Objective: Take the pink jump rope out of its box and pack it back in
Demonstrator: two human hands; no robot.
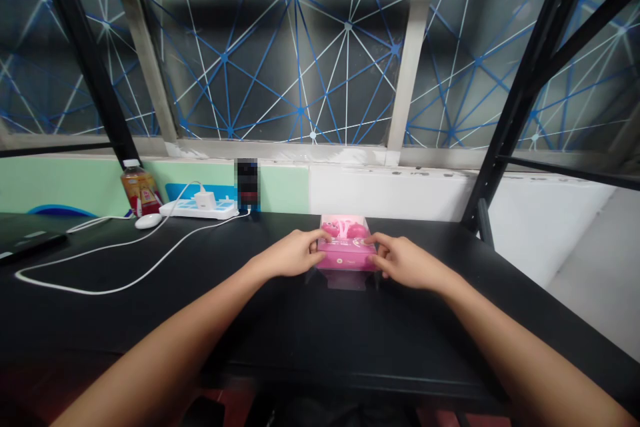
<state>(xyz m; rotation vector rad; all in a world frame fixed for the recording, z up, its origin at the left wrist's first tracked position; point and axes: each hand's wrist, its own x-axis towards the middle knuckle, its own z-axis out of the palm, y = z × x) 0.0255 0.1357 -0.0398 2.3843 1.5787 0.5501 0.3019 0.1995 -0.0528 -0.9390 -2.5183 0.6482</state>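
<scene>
A small pink box (pixel 346 244) with a clear top stands on the black table (pixel 280 320), straight ahead of me. Pink items show through its lid, too small to name. My left hand (pixel 293 253) grips the box's left side, fingers curled over its top edge. My right hand (pixel 403 261) holds the right side the same way. Both forearms reach in from the near edge of the table.
At the back left stand a drink bottle (pixel 139 191), a white mouse (pixel 148 221) and a power strip (pixel 201 208) with a white charger and cable (pixel 125 280). A dark laptop (pixel 27 243) lies far left. A black shelf frame (pixel 515 113) rises at the right.
</scene>
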